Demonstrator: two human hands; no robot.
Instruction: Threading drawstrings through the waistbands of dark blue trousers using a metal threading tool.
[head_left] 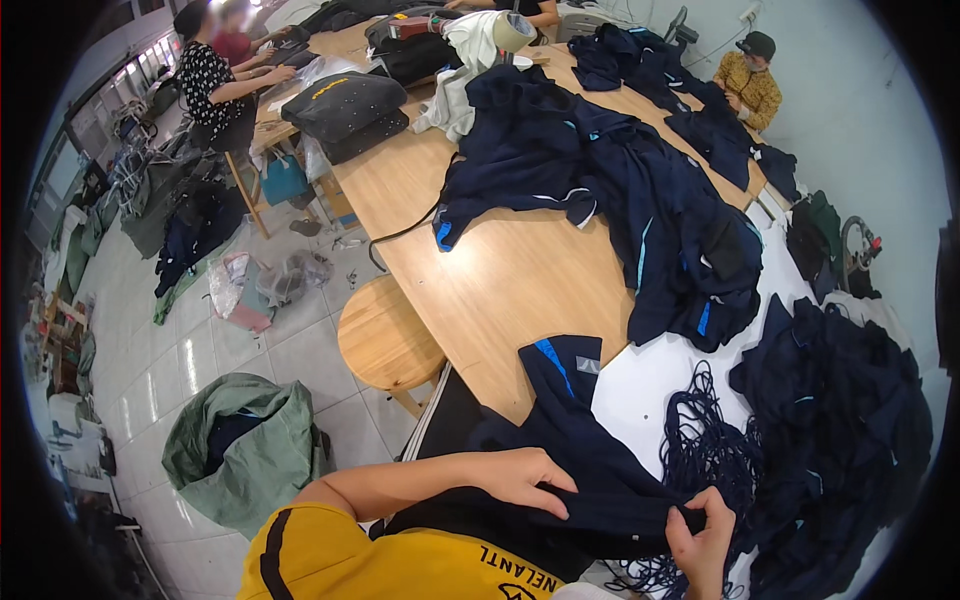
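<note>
A dark navy garment (585,455) lies across my lap and the near table edge, its far end marked by a bright blue strip and a small pale patch. My left hand (525,482) grips a folded band of it between thumb and fingers. At the right end of the same band, my right hand (703,535) pinches the cloth with the thumb bent against the fingers. The band is stretched between the two hands. Beside my right hand lies a tangled heap of navy cords (705,440); part of it is hidden behind the hand and garment.
More navy garments (600,170) cover the wooden table (480,300). A navy pile (840,430) rises at the right. On the left are a wooden stool (388,330) and a green cloth sack (240,450). Several people work farther off, one in a patterned yellow top (750,90).
</note>
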